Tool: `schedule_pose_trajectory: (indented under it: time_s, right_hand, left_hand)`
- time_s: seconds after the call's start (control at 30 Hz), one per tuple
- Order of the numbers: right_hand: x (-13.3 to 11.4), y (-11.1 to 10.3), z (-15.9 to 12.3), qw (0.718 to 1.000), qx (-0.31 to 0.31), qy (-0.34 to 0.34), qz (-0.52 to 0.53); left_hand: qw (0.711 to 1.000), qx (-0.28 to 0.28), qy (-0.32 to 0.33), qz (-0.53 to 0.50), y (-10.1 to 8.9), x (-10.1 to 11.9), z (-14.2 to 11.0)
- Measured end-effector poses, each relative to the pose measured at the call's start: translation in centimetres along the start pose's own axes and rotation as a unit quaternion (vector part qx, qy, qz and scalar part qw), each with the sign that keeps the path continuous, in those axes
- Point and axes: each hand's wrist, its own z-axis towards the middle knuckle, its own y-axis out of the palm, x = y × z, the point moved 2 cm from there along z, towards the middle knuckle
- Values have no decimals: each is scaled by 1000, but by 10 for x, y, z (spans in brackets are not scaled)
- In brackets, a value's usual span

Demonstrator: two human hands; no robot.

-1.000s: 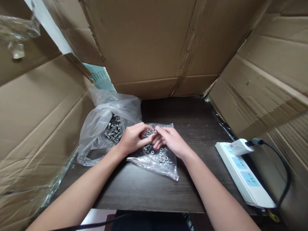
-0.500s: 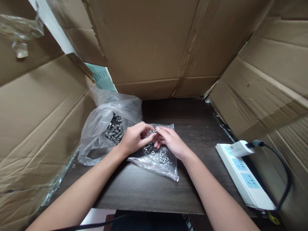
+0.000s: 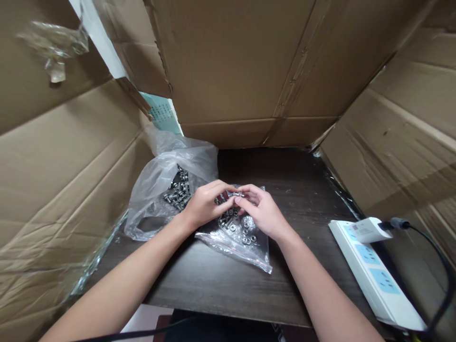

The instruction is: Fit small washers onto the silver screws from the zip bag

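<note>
My left hand (image 3: 209, 202) and my right hand (image 3: 259, 209) meet fingertip to fingertip over a clear zip bag. Between them is a small metal bolt (image 3: 239, 194), pinched from both sides; whether a nut sits on it is too small to tell. Beneath my hands lies the flat zip bag (image 3: 231, 251), with loose nuts (image 3: 245, 232) and several bolts (image 3: 225, 221) on it. Just left of my left hand, a larger translucent plastic bag (image 3: 156, 173) stands open, holding a heap of bolts (image 3: 178, 190).
Cardboard walls (image 3: 235, 61) enclose the dark wooden table (image 3: 278, 166) at the back and both sides. On the right lies a white power strip (image 3: 374, 275) with a plugged-in adapter (image 3: 372, 230) and a black cable (image 3: 438, 256). Light-blue paper (image 3: 162, 113) shows at the back left.
The view has shifted slightly, so the scene sits further right. My right fingers and thumb have changed their grip around the bolt. Both hands remain together over the zip bag.
</note>
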Motion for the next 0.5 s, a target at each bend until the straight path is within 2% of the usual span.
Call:
schedule_pose_trajectory:
  time_s: [0.13,0.27,0.37,0.43,0.5]
  right_hand:
    - [0,-4,1,999,27,-1,33]
    - [1,-5,1,997,5,8,71]
    - [4,-9,2,997,61,40,24]
    - [3,-9,2,993,81,66,49]
    - [1,-7,1,987,41,86,128]
  left_hand:
    - [1000,0,1,11,1,1,-1]
    - [1000,-11,2,11,2,3,-2]
    - [999,-32,12,7,4,4,-2]
    - [999,-32,14,5,4,4,-2]
    - [1000,-17,13,4,3,4,-1]
